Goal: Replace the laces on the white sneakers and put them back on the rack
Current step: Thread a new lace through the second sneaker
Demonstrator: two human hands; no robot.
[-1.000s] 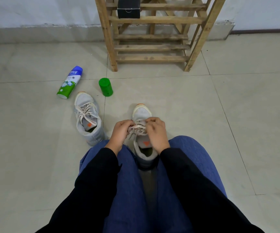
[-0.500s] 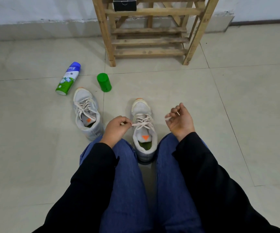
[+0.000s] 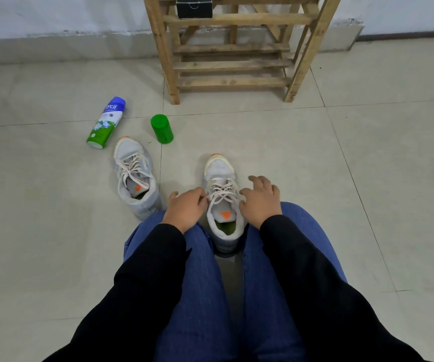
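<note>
Pale tiled floor (image 3: 263, 131), wooden rack (image 3: 233, 48) against wall; left hand (image 3: 188, 209) fingers pinching lace (image 3: 222, 190), right hand (image 3: 261, 198) spread.

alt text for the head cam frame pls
A seated person's left hand pinches a lace end of the white sneaker between their knees, while the right hand hovers open beside it. A second laced sneaker, spray can and green cap lie on the floor before a wooden rack.

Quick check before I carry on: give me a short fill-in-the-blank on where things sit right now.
1. The spray can lies on its ____.
2. The left hand pinches a ____ of the sneaker between the knees.
3. The green cap stands on the ____.
4. The black box sits on the wooden ____.

Answers: side; lace; floor; rack
</note>
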